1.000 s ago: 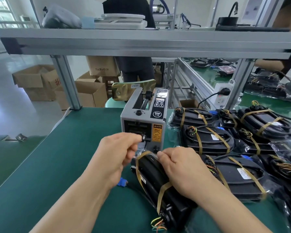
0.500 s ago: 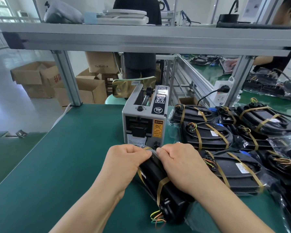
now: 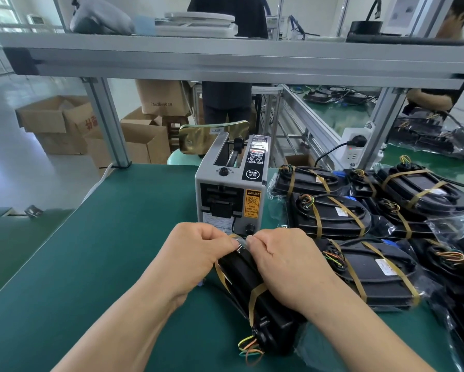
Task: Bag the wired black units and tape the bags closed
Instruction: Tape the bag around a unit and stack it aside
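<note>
Nearest, loose coloured wires (image 3: 249,347) spill from the near end of the black wired unit (image 3: 240,275). It lies slantwise on the green bench (image 3: 104,251) in a thin clear plastic bag (image 3: 306,342). I cannot tell whether the wires sit inside the film. If the unit is dragged they could snag or pierce it. One amber tape band (image 3: 256,294) crosses the unit's middle.

At the far end the left hand (image 3: 196,253) has a narrow grip, fingertips pinching an amber tape strip (image 3: 234,236). The right hand (image 3: 287,264) curls its grip over the unit, holding the bag fold down. The likeliest fault, I judge, is the strip sticking to a fingertip or landing on a wrinkle, so the bag gapes. A hard pull may tear the film.

Just beyond stands the boxy grey tape dispenser (image 3: 229,200), its cutter mouth near the knuckles. To the right, taped bagged black units (image 3: 330,213) crowd close and could be knocked.
</note>
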A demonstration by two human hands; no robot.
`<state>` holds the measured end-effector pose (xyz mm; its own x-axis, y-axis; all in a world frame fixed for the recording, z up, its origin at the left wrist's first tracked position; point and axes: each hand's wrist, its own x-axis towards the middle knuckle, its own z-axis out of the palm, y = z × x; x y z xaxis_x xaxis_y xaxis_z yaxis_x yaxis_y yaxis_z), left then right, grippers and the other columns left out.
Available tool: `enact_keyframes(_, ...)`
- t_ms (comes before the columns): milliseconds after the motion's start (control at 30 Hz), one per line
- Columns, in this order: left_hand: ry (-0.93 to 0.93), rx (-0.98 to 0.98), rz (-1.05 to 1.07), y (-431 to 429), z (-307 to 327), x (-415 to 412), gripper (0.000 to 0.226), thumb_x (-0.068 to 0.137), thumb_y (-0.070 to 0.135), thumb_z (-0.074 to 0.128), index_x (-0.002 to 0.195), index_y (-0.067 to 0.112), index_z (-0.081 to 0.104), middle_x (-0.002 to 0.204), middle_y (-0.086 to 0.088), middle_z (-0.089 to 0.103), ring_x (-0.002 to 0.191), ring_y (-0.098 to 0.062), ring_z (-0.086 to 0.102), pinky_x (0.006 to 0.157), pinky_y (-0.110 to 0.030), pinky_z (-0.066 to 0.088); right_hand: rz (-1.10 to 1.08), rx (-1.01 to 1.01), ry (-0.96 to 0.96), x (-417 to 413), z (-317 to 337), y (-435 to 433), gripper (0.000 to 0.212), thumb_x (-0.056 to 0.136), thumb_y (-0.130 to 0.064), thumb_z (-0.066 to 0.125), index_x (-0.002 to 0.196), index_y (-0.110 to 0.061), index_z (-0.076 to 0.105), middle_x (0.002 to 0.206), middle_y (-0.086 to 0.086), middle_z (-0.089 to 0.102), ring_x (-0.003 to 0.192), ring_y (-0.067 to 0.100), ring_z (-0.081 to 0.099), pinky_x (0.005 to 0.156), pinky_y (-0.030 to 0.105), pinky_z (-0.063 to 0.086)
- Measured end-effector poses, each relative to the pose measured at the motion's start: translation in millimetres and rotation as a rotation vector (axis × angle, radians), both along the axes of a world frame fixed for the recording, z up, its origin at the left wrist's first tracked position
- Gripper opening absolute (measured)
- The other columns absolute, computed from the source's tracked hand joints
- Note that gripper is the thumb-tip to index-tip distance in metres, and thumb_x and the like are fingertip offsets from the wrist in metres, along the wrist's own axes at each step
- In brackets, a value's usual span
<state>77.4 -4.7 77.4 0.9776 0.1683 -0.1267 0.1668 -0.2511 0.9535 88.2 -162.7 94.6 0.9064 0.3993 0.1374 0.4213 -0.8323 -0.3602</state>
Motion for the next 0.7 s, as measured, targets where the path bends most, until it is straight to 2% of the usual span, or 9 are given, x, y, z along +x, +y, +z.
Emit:
enact_keyframes(67, -0.009, 0.025, 0.002, 0.5, -0.7, 1.0, 0.018, 0.076, 0.026, 0.076, 0.061, 0.018, 0.070, 0.048, 0.009, 0.050, 0.044, -0.005, 0.039, 0.043, -0.017, 0.033, -0.033, 0.011, 0.024, 2.2, -2.0, -1.3, 0.037, 0.104, -0.034, 0.031, 0.079, -0.018, 0.052, 0.072, 0.000, 0.052, 0.073, 0.024, 0.052, 0.070, 0.036, 0.047)
enact_keyframes(167, -0.026, 0.050, 0.008, -1.2, -2.2, 2.0, 0.021, 0.073, 0.029, 0.079, 0.057, 0.021, 0.068, 0.052, 0.009, 0.056, 0.049, -0.004, 0.047, 0.053, -0.023, 0.042, -0.043, 0.013, 0.017, 3.8, -4.8, -1.0, 0.037, 0.103, -0.034, 0.031, 0.075, -0.020, 0.049, 0.066, -0.003, 0.046, 0.069, 0.021, 0.048, 0.067, 0.034, 0.044)
enact_keyframes(233, -0.033, 0.086, 0.020, -3.2, -3.5, 1.5, 0.019, 0.065, 0.038, 0.075, 0.062, 0.019, 0.069, 0.053, 0.009, 0.056, 0.051, -0.007, 0.048, 0.057, -0.028, 0.044, -0.033, 0.019, 0.010, 3.5, -5.3, -1.3, 0.036, 0.103, -0.034, 0.031, 0.075, -0.020, 0.048, 0.065, -0.004, 0.044, 0.068, 0.021, 0.047, 0.066, 0.033, 0.043)
enact_keyframes(367, -0.051, 0.139, 0.042, -4.5, -6.6, -0.5, 0.025, 0.060, 0.044, 0.068, 0.068, 0.020, 0.067, 0.048, 0.009, 0.051, 0.044, -0.013, 0.041, 0.050, -0.030, 0.043, -0.030, 0.009, 0.002, 3.2, -4.4, -0.9, 0.036, 0.103, -0.035, 0.032, 0.075, -0.020, 0.050, 0.067, -0.003, 0.047, 0.068, 0.020, 0.048, 0.067, 0.035, 0.045)
enact_keyframes(533, -0.067, 0.196, 0.055, -0.5, -7.6, -0.3, 0.027, 0.061, 0.051, 0.073, 0.068, 0.026, 0.066, 0.047, 0.012, 0.052, 0.039, -0.008, 0.042, 0.046, -0.026, 0.041, -0.029, 0.030, -0.006, 1.0, -4.2, -0.3, 0.036, 0.102, -0.035, 0.032, 0.075, -0.020, 0.051, 0.066, -0.004, 0.047, 0.068, 0.020, 0.048, 0.067, 0.034, 0.045)
enact_keyframes(600, -0.058, 0.195, 0.092, 0.6, -8.0, 0.9, 0.036, 0.055, 0.055, 0.075, 0.071, 0.026, 0.062, 0.050, 0.013, 0.051, 0.043, -0.009, 0.045, 0.048, -0.032, 0.046, -0.027, 0.051, 0.002, -0.4, -3.6, -0.8, 0.037, 0.103, -0.036, 0.032, 0.074, -0.020, 0.050, 0.066, -0.004, 0.048, 0.068, 0.020, 0.049, 0.067, 0.035, 0.046)
enact_keyframes(700, -0.030, 0.107, 0.133, -0.7, -8.3, 1.6, 0.041, 0.053, 0.055, 0.075, 0.073, 0.023, 0.060, 0.053, 0.013, 0.052, 0.049, -0.013, 0.047, 0.060, -0.046, 0.056, -0.043, 0.096, 0.026, -2.0, -2.4, -0.9, 0.040, 0.102, -0.039, 0.035, 0.070, -0.021, 0.049, 0.072, 0.000, 0.059, 0.074, 0.024, 0.057, 0.073, 0.039, 0.049)
